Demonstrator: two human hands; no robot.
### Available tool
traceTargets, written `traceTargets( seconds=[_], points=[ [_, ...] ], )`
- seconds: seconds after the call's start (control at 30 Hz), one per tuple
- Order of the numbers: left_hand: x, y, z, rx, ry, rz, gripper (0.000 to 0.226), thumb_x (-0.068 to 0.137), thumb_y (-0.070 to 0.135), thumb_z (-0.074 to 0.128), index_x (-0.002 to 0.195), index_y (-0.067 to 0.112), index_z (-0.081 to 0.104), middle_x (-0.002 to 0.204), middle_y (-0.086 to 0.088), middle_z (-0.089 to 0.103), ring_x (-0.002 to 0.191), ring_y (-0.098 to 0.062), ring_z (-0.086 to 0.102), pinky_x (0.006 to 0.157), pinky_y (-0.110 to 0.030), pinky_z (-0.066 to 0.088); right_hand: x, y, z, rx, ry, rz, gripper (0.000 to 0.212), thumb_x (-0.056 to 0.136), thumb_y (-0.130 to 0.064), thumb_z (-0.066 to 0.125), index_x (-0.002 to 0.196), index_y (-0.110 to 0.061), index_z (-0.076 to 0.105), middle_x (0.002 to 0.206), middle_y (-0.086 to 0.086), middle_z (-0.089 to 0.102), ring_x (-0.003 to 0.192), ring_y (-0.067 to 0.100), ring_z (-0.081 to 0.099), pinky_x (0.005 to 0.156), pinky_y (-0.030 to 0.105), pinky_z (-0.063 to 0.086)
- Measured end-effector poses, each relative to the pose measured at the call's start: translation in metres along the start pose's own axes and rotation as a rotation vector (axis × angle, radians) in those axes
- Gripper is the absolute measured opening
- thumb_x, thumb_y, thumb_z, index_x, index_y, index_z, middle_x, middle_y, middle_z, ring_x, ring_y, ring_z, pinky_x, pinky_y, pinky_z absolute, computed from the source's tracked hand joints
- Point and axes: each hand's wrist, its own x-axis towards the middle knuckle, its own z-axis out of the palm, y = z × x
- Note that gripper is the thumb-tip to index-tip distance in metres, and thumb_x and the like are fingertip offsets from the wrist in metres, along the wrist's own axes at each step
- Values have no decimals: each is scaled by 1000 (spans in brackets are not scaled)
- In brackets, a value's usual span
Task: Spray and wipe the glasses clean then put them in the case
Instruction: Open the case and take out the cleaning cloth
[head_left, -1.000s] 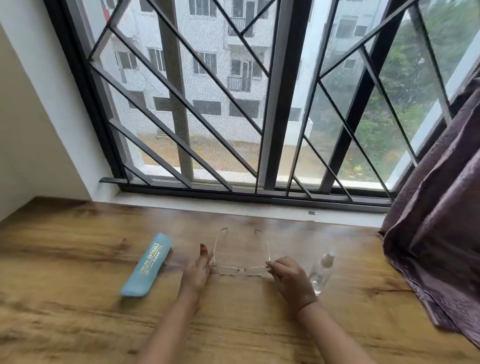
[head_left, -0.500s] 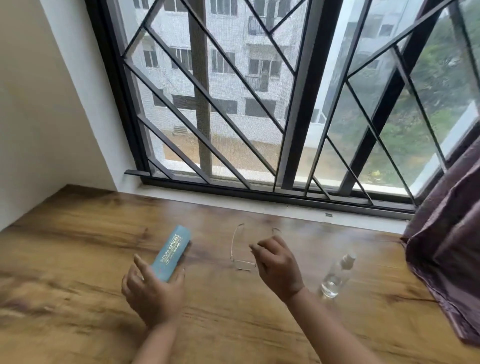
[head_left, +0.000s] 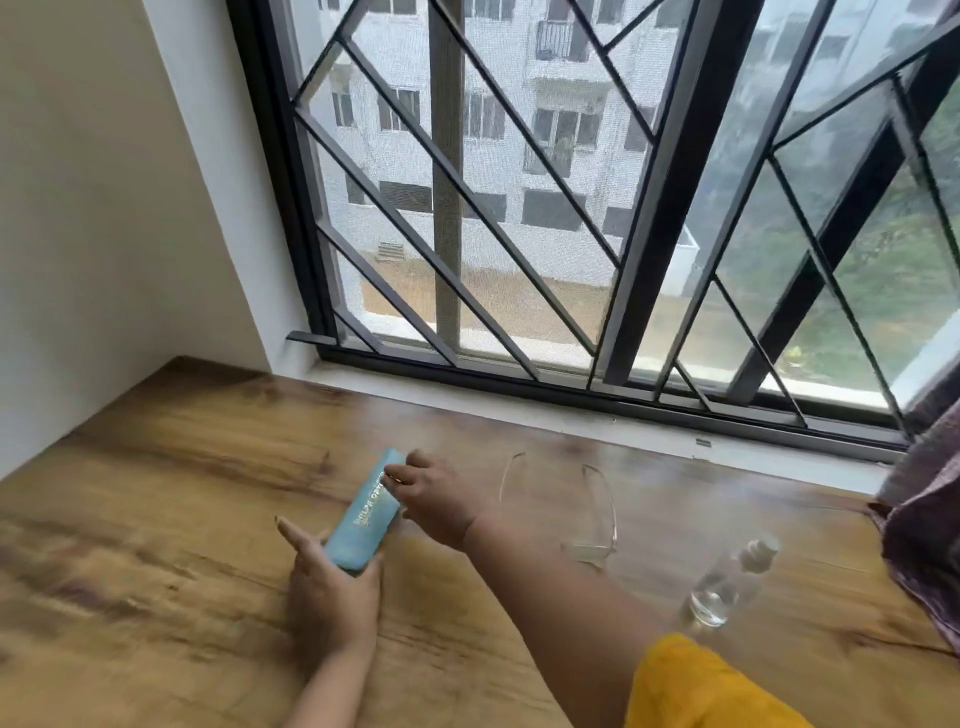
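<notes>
Centrally, on the wooden tabletop (head_left: 156, 467), lies the light-blue glasses case (head_left: 371, 512), closed, long axis running diagonally from near-left to far-right, gold lettering on top. L hand (head_left: 332, 592) cups the near end of the case: thumb on the right side, fingers extended along the left side, w/ palm below the end; a loose hold, not a clench. R hand (head_left: 441, 504) reaches across from the right, fingertips (head_left: 395, 474) resting on the far upper part of the case by the lettering; fingers bent, touching the top; whether they pinch the case cannot be told, as the frame is blurred there. R forearm crosses the lower middle of the view; yellow sleeve (head_left: 701, 686) at bottom right.

Glasses (head_left: 587, 519): thin-rimmed, open, lying on the tabletop right of the case, apart from both hands, temples pointing toward the window (head_left: 519, 208), lenses nearest the viewer and partly hidden by the R forearm. Spray bottle (head_left: 727, 587): clear, small, lying tilted on its side, right of the glasses, cap toward far-right. Purple curtain (head_left: 924, 519) at right edge. Window w/ dark diagonal grille behind the tabletop.
</notes>
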Motion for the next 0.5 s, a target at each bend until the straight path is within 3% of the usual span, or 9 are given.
traceTargets(
  seconds=[0.1, 0.23, 0.33, 0.5],
  points=[
    [2, -5, 4, -11, 12, -15, 116, 59, 10, 83, 145, 4, 5, 110, -15, 63, 93, -40, 59, 73, -46, 50, 7, 2, 12, 14, -122, -32, 55, 53, -11, 85, 103, -3, 66, 102, 9, 69, 76, 29, 59, 64, 33, 55],
    [1, -4, 5, 11, 13, 0, 113, 62, 11, 81, 145, 4, 6, 109, -14, 64, 89, -40, 60, 70, -45, 50, 12, 6, 18, 38, -187, -46, 47, 68, 0, 73, 114, 3, 60, 113, 18, 64, 83, 36, 57, 72, 42, 54],
    [1, 0, 7, -2, 4, 20, 113, 63, 9, 80, 146, 3, 5, 107, -13, 64, 88, -38, 60, 67, -42, 48, 14, 10, 18, -32, -243, -63, 45, 84, 0, 56, 127, 6, 47, 127, 22, 54, 99, 39, 51, 89, 45, 46],
    [3, 9, 16, -23, -7, 37, 114, 64, 12, 80, 146, 6, 0, 100, -7, 64, 83, -35, 59, 61, -36, 43, 11, 18, 11, -196, -264, -121, 45, 94, -7, 40, 137, 4, 31, 137, 19, 44, 111, 34, 45, 99, 39, 37]
  ],
)
